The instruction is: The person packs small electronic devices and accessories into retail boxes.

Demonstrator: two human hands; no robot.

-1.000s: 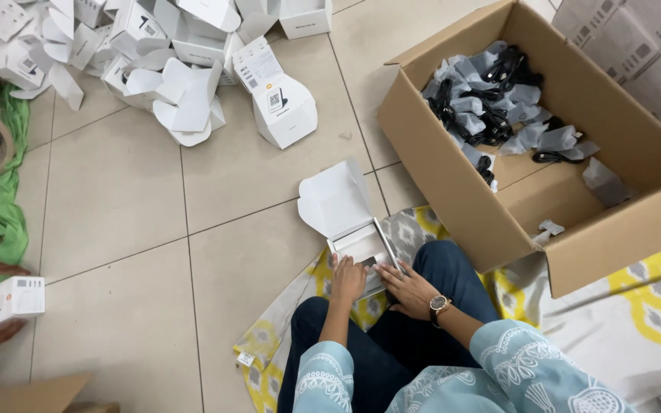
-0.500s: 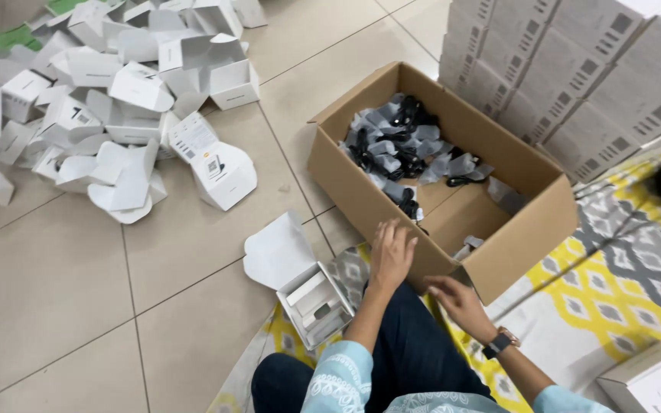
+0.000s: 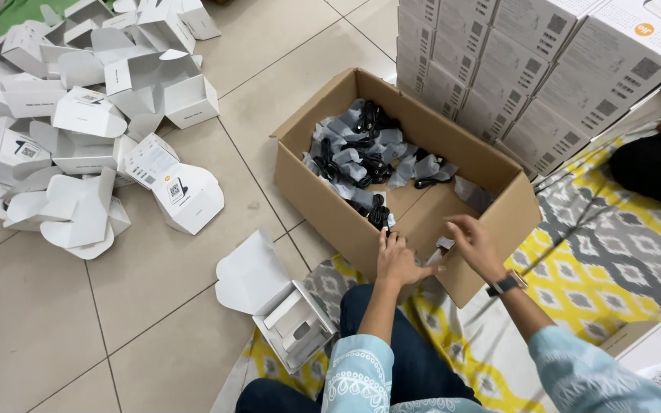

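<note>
At the carton's (image 3: 491, 252) near wall, left hand (image 3: 396, 260) rests loosely open; right hand (image 3: 474, 243) reaches inside, apparently pinching a small bagged piece (image 3: 445, 243). Many bagged cables (image 3: 361, 157) remain unpacked; one open white box (image 3: 296, 325) waits beside the knee.

The stack of white boxes (image 3: 545, 69) is cut off by the top edge.

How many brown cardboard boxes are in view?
1: the brown box sits open on the floor, ahead of the left hand and right hand. Others may lie out of frame.
</note>
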